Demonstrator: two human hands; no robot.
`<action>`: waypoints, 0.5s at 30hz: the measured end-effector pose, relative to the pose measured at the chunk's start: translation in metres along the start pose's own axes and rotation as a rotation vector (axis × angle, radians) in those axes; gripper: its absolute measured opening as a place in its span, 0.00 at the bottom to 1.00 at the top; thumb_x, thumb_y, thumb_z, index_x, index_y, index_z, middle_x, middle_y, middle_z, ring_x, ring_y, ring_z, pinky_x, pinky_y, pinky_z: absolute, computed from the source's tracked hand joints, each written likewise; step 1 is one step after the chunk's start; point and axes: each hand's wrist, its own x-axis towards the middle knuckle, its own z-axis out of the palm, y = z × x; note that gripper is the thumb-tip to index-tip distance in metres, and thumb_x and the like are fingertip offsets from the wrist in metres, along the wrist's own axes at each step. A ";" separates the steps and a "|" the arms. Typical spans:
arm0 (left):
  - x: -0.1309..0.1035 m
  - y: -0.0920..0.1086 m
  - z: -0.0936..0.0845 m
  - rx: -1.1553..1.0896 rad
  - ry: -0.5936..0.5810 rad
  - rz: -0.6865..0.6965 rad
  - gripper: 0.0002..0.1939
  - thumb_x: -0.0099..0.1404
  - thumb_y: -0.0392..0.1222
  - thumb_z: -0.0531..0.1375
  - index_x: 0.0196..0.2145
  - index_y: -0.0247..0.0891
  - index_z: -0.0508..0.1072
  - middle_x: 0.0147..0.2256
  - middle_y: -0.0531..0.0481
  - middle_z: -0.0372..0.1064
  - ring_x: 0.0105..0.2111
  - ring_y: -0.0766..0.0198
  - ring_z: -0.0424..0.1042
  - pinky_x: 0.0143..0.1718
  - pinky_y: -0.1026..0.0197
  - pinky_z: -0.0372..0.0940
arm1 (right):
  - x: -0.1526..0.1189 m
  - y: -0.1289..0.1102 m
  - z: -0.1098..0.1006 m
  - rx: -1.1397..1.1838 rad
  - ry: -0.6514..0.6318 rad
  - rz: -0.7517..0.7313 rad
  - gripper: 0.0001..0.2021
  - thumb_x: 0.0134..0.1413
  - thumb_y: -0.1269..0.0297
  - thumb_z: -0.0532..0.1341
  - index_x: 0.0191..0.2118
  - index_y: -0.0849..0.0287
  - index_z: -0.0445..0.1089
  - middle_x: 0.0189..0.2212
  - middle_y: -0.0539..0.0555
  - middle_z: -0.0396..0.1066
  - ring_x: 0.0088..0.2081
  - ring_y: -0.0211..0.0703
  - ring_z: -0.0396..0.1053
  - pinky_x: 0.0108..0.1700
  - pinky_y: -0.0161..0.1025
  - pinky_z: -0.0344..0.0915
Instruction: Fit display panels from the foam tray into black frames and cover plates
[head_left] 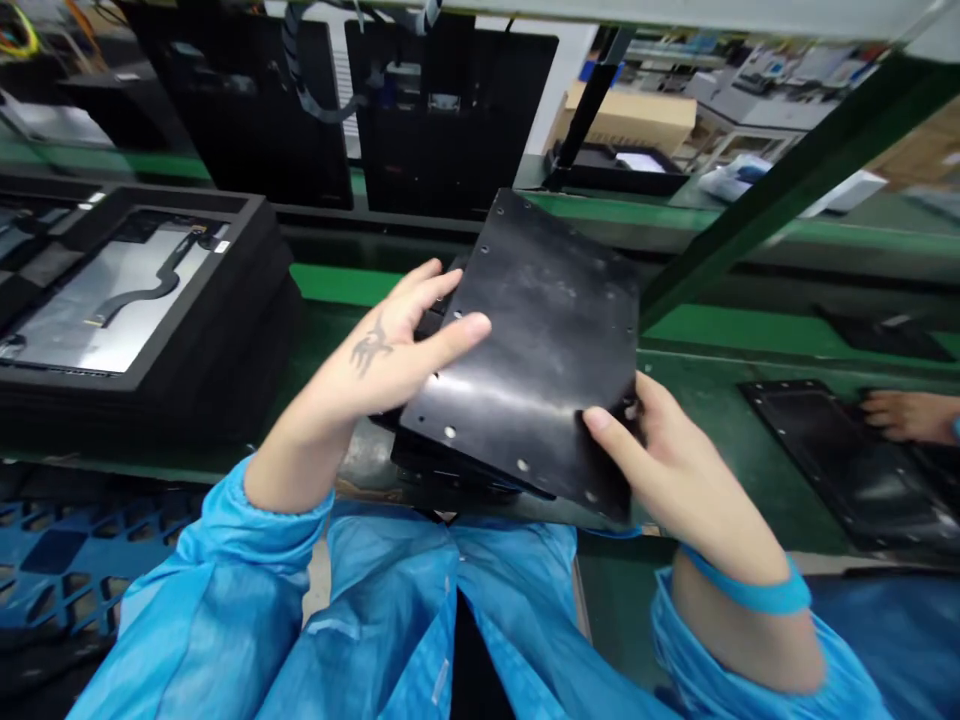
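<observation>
- Green workbench (712,420) runs from left to right; beyond it stand two dark panels (450,130) on the far side, and one slanting green post (795,185) at right.
- One black plate (540,340), holes along its edges, lies tilted at the near middle, over dark parts (450,465) that I cannot count.
- One left hand (397,345): thumb on the plate's left edge, fingers spread well apart from it; whether they grip, I cannot tell.
- One right hand (667,450): thumb on top, fingers curled round the right edge, pinching the plate.
- At left, one black foam block (244,290) holds one silver panel (135,320) with one dark ribbon cable (165,280).
- At right, one co-worker's hand (904,412) beside a second black sheet (825,450).
</observation>
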 end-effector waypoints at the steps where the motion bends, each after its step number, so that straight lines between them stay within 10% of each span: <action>1: 0.003 -0.006 -0.008 0.097 0.017 -0.026 0.36 0.64 0.67 0.64 0.63 0.43 0.73 0.67 0.42 0.62 0.69 0.40 0.58 0.70 0.41 0.55 | 0.002 -0.004 0.004 -0.050 -0.011 0.013 0.32 0.65 0.39 0.60 0.64 0.58 0.64 0.57 0.64 0.73 0.56 0.62 0.73 0.55 0.53 0.73; 10: 0.005 -0.058 -0.018 0.554 0.017 -0.147 0.39 0.65 0.74 0.55 0.63 0.48 0.73 0.66 0.46 0.64 0.65 0.39 0.64 0.67 0.36 0.60 | 0.021 -0.021 0.023 -0.061 -0.136 0.040 0.29 0.66 0.47 0.60 0.65 0.57 0.62 0.55 0.63 0.74 0.53 0.61 0.74 0.54 0.53 0.72; 15: -0.005 -0.032 0.006 0.585 -0.174 0.046 0.48 0.58 0.81 0.56 0.66 0.51 0.69 0.70 0.44 0.56 0.71 0.32 0.50 0.68 0.29 0.55 | 0.012 0.035 -0.009 0.239 -0.094 0.069 0.27 0.64 0.45 0.58 0.62 0.55 0.68 0.53 0.59 0.75 0.56 0.57 0.71 0.61 0.53 0.68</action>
